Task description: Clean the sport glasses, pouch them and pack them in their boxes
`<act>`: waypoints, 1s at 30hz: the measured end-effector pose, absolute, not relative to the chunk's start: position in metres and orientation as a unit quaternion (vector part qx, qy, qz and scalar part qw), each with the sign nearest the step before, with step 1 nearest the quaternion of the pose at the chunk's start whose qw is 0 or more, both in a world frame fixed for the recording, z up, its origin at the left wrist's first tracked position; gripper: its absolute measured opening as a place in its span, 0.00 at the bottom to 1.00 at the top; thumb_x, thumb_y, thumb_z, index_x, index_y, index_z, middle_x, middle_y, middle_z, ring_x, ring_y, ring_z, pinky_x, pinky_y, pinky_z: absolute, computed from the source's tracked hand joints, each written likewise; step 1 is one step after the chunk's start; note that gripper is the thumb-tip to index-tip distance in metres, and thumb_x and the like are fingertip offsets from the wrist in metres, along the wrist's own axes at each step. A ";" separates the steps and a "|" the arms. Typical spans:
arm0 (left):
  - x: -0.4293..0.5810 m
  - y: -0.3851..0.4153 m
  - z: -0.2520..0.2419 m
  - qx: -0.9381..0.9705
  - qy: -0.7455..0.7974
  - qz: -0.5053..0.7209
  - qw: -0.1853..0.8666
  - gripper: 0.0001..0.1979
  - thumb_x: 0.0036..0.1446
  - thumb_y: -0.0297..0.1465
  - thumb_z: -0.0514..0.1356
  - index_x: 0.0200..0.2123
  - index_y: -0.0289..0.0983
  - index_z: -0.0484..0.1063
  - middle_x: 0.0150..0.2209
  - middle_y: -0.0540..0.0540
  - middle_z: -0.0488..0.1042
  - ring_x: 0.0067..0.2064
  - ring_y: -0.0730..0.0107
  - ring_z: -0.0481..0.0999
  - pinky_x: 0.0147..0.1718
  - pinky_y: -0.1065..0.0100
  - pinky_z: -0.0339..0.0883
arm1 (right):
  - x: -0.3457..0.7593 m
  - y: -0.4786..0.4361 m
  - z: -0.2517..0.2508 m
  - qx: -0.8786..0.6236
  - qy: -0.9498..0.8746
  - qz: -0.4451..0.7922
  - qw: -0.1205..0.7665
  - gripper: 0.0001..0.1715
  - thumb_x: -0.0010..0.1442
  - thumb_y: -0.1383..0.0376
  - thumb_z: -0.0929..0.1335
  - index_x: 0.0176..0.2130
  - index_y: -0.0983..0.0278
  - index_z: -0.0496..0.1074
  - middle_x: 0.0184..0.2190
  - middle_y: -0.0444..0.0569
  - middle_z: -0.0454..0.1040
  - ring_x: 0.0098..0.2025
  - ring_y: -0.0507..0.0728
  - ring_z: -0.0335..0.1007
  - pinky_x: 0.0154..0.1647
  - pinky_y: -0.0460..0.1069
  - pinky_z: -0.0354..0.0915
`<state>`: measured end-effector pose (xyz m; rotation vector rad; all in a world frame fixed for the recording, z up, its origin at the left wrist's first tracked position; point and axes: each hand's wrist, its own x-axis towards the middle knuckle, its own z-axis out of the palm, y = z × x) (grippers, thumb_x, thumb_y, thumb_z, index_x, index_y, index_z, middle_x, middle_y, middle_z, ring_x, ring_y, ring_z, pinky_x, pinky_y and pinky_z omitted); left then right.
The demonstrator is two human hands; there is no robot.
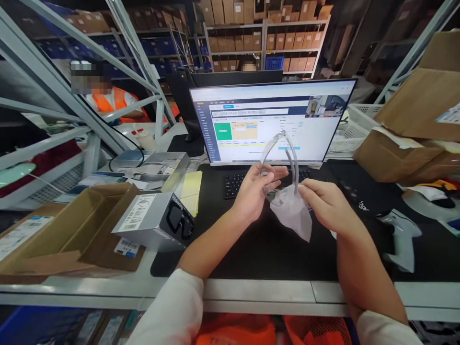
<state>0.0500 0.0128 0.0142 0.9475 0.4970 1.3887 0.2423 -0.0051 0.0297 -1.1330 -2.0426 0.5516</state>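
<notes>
sleeves: white, short | left hand: bare | right hand: bare

Our two hands hold a clear curved frame, like eyewear, before a lit monitor.
Our left hand pinches one arm of it, some fingers extended; our right hand grips where the other arm meets a whitish pouch that hangs over the black mat. Behind our hands we see a keyboard; to the left, a silver box picturing goggles beside an open carton; to the right, a scanner. Beyond, we see a co-worker in an orange vest and stocked shelves.
</notes>
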 end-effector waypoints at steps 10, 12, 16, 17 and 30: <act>0.062 0.009 0.005 0.406 0.162 0.668 0.602 0.16 0.56 0.37 0.69 0.41 0.44 0.65 0.49 0.50 0.78 0.57 0.58 0.78 0.53 0.59 0.70 | 0.238 -0.003 0.025 -0.457 -0.733 0.253 0.435 0.23 0.71 0.55 0.61 0.26 0.62 0.64 0.23 0.43 0.64 0.27 0.52 0.59 0.29 0.48 0.53; 0.056 0.011 0.007 0.409 0.136 0.638 0.638 0.15 0.55 0.37 0.69 0.41 0.45 0.66 0.48 0.51 0.79 0.57 0.57 0.78 0.52 0.57 0.70 | 0.238 -0.004 0.026 -0.457 -0.729 0.266 0.435 0.23 0.70 0.55 0.61 0.26 0.63 0.64 0.23 0.43 0.64 0.28 0.52 0.59 0.29 0.48 0.53; 0.046 0.014 0.013 0.404 0.134 0.599 0.678 0.16 0.52 0.42 0.68 0.42 0.47 0.70 0.52 0.49 0.78 0.61 0.49 0.74 0.55 0.50 0.70 | 0.238 -0.008 0.030 -0.441 -0.734 0.286 0.430 0.22 0.70 0.56 0.62 0.26 0.62 0.64 0.23 0.43 0.64 0.28 0.53 0.59 0.29 0.48 0.53; 0.045 0.014 0.014 0.404 0.138 0.589 0.686 0.17 0.52 0.43 0.68 0.43 0.47 0.71 0.53 0.48 0.78 0.62 0.47 0.73 0.55 0.48 0.69 | 0.238 -0.009 0.031 -0.433 -0.737 0.289 0.432 0.22 0.70 0.56 0.62 0.26 0.62 0.63 0.23 0.43 0.63 0.28 0.52 0.58 0.29 0.48 0.53; 0.048 0.021 0.013 0.366 0.188 0.628 0.660 0.15 0.54 0.41 0.67 0.40 0.44 0.67 0.44 0.50 0.80 0.51 0.56 0.81 0.49 0.57 0.74 | 0.244 -0.012 0.033 -0.400 -0.782 0.286 0.384 0.21 0.70 0.56 0.62 0.27 0.62 0.61 0.24 0.42 0.61 0.27 0.51 0.57 0.28 0.48 0.53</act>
